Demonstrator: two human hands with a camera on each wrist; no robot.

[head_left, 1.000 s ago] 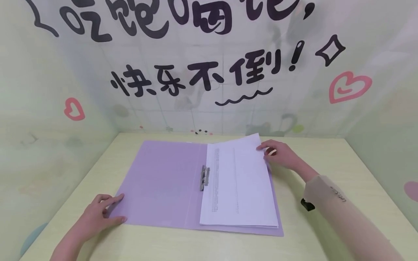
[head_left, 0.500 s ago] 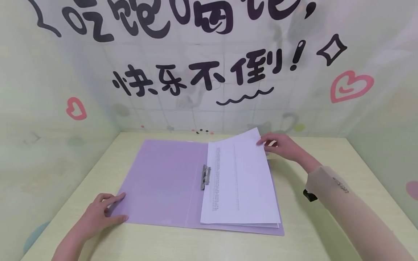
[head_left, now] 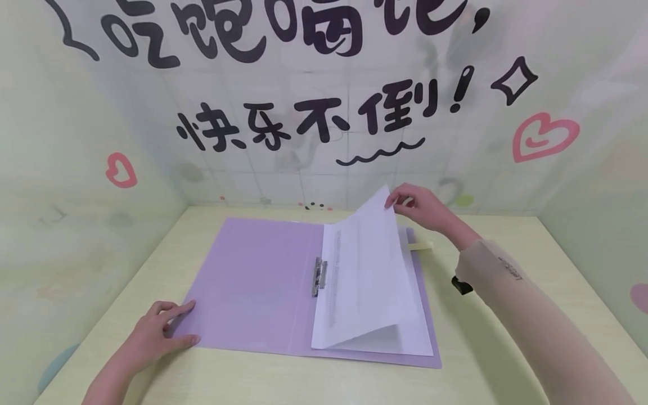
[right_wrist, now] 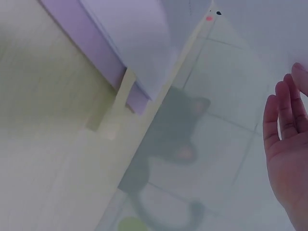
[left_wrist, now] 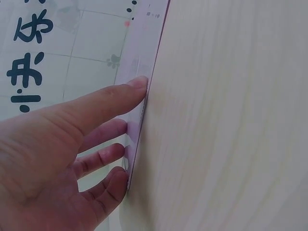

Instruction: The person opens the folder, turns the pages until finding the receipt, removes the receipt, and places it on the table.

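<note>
A purple folder (head_left: 253, 281) lies spread on the table with a metal clip (head_left: 319, 275) near its spine. Printed white sheets (head_left: 417, 332) are on its right half. My right hand (head_left: 417, 208) pinches the far right corner of the top sheet (head_left: 364, 270), which curves up off the stack and shows its underside near the front. The right wrist view has this hand (right_wrist: 286, 120) at the lifted sheet's edge. My left hand (head_left: 152, 334) rests at the folder's near left corner; up close, the left hand (left_wrist: 72, 139) has thumb and fingertips against the folder edge (left_wrist: 144, 57).
A pale yellow strip (head_left: 421, 246) sticks out past the folder's right edge. The wooden table (head_left: 506, 242) meets a printed wall covering (head_left: 304, 185) at the back, with similar side walls. A black piece (head_left: 462, 285) shows under the right sleeve (head_left: 511, 287).
My right hand has raised the sheet's corner higher and moved it left, so the sheet now bends away from the stack and bares the yellow strip. The left hand stays put.
</note>
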